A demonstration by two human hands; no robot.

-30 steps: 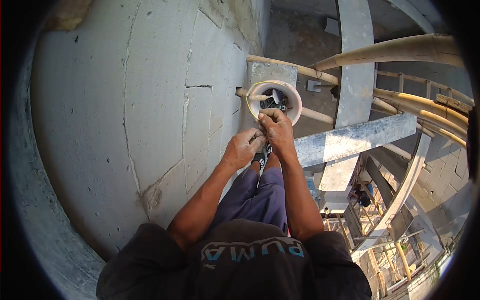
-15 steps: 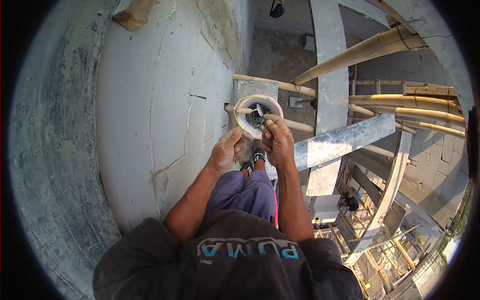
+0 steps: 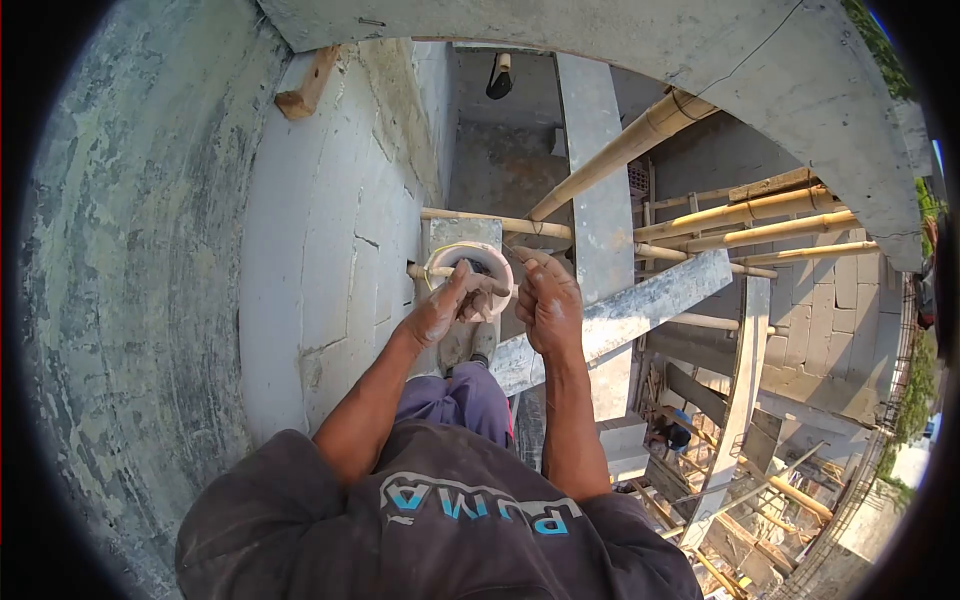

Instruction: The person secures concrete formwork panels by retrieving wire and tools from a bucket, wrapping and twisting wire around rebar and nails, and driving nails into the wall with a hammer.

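My left hand (image 3: 452, 302) is in front of a round white bucket (image 3: 505, 268), fingers bent and close together; anything in them is too small to make out. To its right, my right hand (image 3: 550, 305) has its thumb and fingers pinched, with something thin or tiny that I cannot make out. The two hands are apart. Dark items lie inside the bucket, partly hidden by my left hand. The bucket stands on a board (image 3: 468, 233) beside the block wall.
Bamboo poles (image 3: 625, 160) and planks (image 3: 597, 150) cross on the right over a drop. A block wall (image 3: 290, 240) rises at the left, and a concrete beam (image 3: 560, 25) spans the top. Far below at the right, a person (image 3: 670, 430) is among timber.
My hands were close together a second ago and have moved apart. The view has shifted, bringing the overhead beam into sight and moving the bucket left and down in the picture.
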